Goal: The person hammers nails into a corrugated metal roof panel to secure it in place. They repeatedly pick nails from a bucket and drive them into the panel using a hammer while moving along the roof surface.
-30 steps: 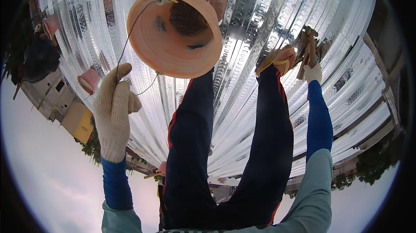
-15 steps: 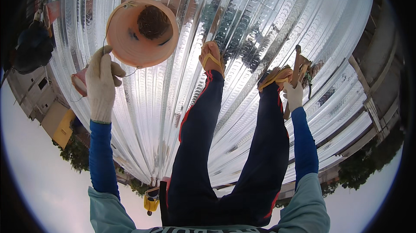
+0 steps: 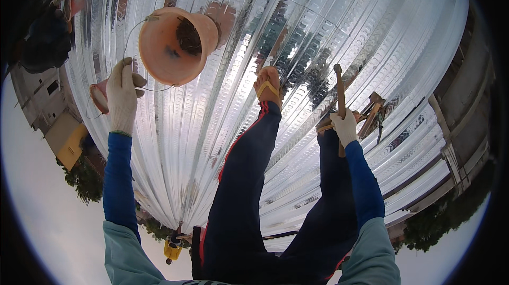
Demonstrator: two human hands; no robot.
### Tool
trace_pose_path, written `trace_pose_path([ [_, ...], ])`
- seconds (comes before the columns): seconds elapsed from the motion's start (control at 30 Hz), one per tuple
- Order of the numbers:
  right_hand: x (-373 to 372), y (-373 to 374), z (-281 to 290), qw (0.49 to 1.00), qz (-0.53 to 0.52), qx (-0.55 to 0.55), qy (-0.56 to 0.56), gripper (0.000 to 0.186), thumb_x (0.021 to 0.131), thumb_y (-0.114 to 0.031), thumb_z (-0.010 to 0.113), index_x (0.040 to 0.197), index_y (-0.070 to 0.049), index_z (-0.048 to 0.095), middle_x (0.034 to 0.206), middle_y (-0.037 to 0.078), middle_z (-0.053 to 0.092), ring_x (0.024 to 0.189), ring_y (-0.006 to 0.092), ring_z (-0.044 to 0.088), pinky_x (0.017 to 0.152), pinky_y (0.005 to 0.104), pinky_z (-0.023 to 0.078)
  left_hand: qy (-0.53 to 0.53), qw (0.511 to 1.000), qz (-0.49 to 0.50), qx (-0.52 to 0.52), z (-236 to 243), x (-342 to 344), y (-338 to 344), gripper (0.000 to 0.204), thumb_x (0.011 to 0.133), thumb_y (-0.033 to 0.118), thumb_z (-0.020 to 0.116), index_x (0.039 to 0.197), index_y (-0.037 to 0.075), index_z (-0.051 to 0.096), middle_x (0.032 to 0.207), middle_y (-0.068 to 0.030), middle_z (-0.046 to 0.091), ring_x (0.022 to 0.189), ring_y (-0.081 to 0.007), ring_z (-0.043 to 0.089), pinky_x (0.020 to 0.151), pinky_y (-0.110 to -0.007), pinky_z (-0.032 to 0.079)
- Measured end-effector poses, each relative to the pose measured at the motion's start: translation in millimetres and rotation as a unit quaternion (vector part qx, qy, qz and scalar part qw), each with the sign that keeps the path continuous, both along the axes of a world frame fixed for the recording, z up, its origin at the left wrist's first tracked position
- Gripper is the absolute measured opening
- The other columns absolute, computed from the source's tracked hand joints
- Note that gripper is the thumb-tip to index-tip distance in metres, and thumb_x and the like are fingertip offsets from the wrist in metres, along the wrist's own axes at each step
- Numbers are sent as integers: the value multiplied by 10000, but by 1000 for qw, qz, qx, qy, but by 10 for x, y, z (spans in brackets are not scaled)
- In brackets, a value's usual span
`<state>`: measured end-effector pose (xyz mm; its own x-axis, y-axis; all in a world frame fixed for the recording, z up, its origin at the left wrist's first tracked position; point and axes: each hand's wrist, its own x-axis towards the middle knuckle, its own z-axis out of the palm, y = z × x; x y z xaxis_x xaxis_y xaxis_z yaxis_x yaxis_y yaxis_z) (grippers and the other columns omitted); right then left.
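My left hand [image 3: 123,94], in a white knit glove, is closed around the thin wire handle of an orange bucket [image 3: 159,68]. The bucket hangs tilted, its mouth toward me, and a dark clump [image 3: 188,36] shows inside at the bottom; its kind is unclear. In my gloved right hand [image 3: 345,128] is a wooden stick-like tool [image 3: 340,91], held upright, with a small dark knob at its top end. Beyond that hand lies a brown wooden piece with straps [image 3: 375,116], only partly seen.
Shiny ribbed metal sheets [image 3: 212,121] spread beneath my sandaled feet. Beside my left hand is a small reddish bucket [image 3: 99,97]. At far left a person in dark clothing [image 3: 45,44] is near an orange bucket [image 3: 77,1]; another wears yellow [image 3: 171,251]. Concrete beams [image 3: 450,142] edge the right.
The orange bucket has swung, showing more of its side. My right hand has moved left and toward me with the wooden tool, in front of my right foot.
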<state>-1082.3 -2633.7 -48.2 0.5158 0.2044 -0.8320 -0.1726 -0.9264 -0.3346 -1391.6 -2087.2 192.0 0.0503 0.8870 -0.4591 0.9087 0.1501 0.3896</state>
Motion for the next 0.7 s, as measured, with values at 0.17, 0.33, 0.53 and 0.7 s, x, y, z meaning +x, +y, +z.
trace_pose_path([
  [0.17,151,368,26,983,-155,60,80,240,957,-125,801,1013,-30,588,769,1,590,625,95,592,541,271,470,-128,986,103,-14,-79,-134,1,402,1155,204,498,1424,-67,625,778,-17,628,702,-136,725,636,-256,616],
  [0.33,321,325,260,980,-169,31,97,259,973,-121,792,1051,-62,553,818,-5,591,637,88,629,537,232,516,-166,966,197,4,-86,-286,-334,381,1150,181,480,1393,-84,604,754,-6,576,715,-155,725,697,-293,646],
  [0.53,347,-65,877,981,-157,-25,111,252,969,-127,773,1119,-68,579,841,11,620,649,114,675,543,258,568,-233,927,293,-8,-33,-388,-730,334,1132,167,499,1324,-86,604,779,-31,614,746,-196,745,746,-333,678],
  [0.7,136,188,1532,976,-146,-66,145,270,931,-122,790,1087,-63,578,856,48,671,647,152,716,551,284,602,-249,891,378,-5,26,-679,-906,328,1106,160,501,1266,-100,622,792,-64,622,778,-224,758,734,-342,679],
])
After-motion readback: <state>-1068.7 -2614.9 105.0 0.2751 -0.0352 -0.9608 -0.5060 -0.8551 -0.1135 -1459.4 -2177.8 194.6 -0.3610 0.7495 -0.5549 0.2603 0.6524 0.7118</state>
